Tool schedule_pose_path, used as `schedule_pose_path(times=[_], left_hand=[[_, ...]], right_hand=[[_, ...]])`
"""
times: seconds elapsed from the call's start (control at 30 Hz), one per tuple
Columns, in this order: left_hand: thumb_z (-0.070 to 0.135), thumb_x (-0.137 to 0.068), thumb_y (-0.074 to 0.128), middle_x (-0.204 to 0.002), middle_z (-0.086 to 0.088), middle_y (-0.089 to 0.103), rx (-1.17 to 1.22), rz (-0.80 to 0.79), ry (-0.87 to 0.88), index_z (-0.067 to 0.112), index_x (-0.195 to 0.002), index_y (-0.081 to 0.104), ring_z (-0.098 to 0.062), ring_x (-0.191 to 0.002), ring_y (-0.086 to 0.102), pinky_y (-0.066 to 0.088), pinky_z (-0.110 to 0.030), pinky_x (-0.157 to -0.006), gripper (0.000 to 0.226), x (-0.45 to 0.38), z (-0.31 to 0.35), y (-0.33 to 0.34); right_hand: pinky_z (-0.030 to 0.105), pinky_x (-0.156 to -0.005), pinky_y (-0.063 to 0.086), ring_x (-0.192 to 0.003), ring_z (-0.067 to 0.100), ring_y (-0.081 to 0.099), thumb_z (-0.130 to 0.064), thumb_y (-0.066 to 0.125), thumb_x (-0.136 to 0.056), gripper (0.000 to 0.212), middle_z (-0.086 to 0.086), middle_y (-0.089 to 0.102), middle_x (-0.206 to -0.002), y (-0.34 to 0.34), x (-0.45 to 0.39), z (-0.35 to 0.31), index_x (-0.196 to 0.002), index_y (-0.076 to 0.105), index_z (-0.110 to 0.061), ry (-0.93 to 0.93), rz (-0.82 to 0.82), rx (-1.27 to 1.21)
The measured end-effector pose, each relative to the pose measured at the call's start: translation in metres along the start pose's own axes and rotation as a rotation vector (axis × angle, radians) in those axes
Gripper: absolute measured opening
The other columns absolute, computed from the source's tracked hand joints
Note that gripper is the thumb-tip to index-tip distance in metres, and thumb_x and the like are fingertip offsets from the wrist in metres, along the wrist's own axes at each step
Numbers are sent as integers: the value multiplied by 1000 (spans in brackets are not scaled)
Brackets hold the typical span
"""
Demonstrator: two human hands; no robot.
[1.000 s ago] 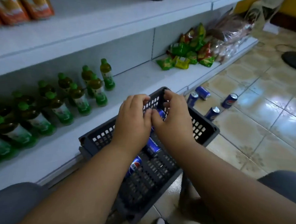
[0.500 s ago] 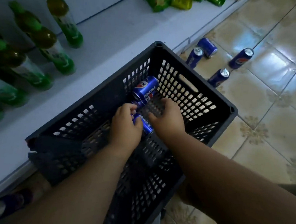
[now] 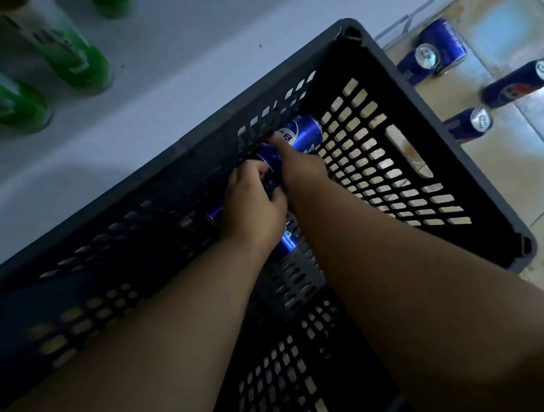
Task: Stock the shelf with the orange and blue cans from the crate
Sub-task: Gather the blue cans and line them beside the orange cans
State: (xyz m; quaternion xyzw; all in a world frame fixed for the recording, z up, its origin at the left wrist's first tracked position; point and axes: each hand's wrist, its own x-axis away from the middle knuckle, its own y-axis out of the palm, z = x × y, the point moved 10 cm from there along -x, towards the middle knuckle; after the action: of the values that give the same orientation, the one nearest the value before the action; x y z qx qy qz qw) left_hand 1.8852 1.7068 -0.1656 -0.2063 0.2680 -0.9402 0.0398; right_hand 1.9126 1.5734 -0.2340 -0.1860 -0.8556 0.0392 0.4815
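Tiled floor (image 3: 518, 190), white shelf (image 3: 161, 85); dark crate (image 3: 422, 78) between. Blue cans (image 3: 304, 130) lie at its far wall. Your left hand (image 3: 251, 207) and right hand (image 3: 297, 169) curl round them. Rigid, smooth, likely heavy; take each round its middle.

Two bare forearms w/ no sleeves in view, from lower edge of frame up to centre. Left hand (image 3: 254, 203) and right hand (image 3: 300, 169): no gloves, no rings, no watch or wristband at either wrist. Nails look short on the fingers that show; lighting is dim so finer detail can't be made out. Right forearm looks broad and blurred at lower right, close to the lens. Rest of body out of frame.
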Motion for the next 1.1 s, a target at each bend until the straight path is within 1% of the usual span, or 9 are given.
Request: schedule_pose_path(times=[0.23, 0.3, 0.4, 0.53, 0.63, 0.73, 0.87, 0.97, 1.1], left_hand=[[16, -91, 63, -133, -4, 52, 15, 26, -19, 19, -124, 53, -22, -119, 54, 47, -40, -100, 35, 18, 10, -24], [13, -90, 63, -129, -3, 55, 37, 76, 7, 19, -123, 55, -19, -115, 56, 47, -34, -99, 34, 21, 21, -38], [8, -90, 61, -122, 2, 58, 117, 161, 8, 21, -118, 59, -9, -104, 58, 47, -24, -93, 31, 36, 32, -58], [11, -93, 59, -124, 0, 58, 203, 212, -52, 19, -118, 60, -10, -106, 58, 48, -28, -96, 26, 70, 34, -73], [22, -97, 58, -127, -3, 57, 254, 278, -107, 19, -122, 58, -14, -107, 59, 50, -30, -93, 25, 90, 35, -96], [32, -98, 55, -122, 2, 58, 347, 368, -127, 29, -114, 57, -5, -93, 58, 43, -13, -68, 17, 114, 46, -132], [38, -91, 55, -102, 9, 67, 625, 419, -105, 43, -99, 61, -5, -77, 69, 55, -26, -65, 11, 159, 68, -170], [39, -84, 57, -93, 0, 70, 821, 456, -113, 43, -92, 61, -10, -65, 72, 54, -25, -51, 10, 191, 79, -195], [41, -80, 59, -88, -4, 72, 974, 478, -116, 42, -83, 58, -14, -60, 72, 54, -27, -49, 4, 221, 85, -213]], right_hand=[[40, -56, 58, -66, 31, 71, -21, 78, -82, 33, 20, 71, -96, 15, 4, -10, -105, 61, -4, 89, -166, -162], [41, -61, 59, -78, 33, 73, -24, 75, -83, 30, 21, 72, -102, 8, 15, -10, -104, 62, -6, 95, -202, -174], [44, -88, 54, -98, 30, 68, -36, 66, -85, 38, 16, 71, -109, 4, 49, -1, -111, 64, -7, 140, -386, -85], [47, -98, 52, -100, 30, 65, -31, 61, -88, 33, 17, 71, -103, -12, 98, 7, -110, 63, -7, 145, -566, 21], [37, -68, 61, -80, 26, 73, -26, 64, -87, 36, 16, 75, -92, -24, 141, -3, -116, 61, -5, 109, -647, 120], [25, -51, 53, -72, 22, 69, -30, 71, -75, 48, 14, 72, -94, -29, 193, -26, -117, 62, -8, 1, -751, 314], [24, -45, 48, -71, 22, 66, -25, 65, -85, 40, 17, 69, -98, -24, 272, -58, -120, 60, -6, -184, -889, 452], [33, -56, 55, -77, 29, 72, -17, 69, -87, 32, 20, 71, -98, -27, 321, -78, -115, 60, -4, -356, -866, 477], [55, -74, 61, -85, 37, 74, -21, 75, -83, 30, 20, 71, -99, -37, 374, -97, -105, 59, -10, -629, -731, 535]])
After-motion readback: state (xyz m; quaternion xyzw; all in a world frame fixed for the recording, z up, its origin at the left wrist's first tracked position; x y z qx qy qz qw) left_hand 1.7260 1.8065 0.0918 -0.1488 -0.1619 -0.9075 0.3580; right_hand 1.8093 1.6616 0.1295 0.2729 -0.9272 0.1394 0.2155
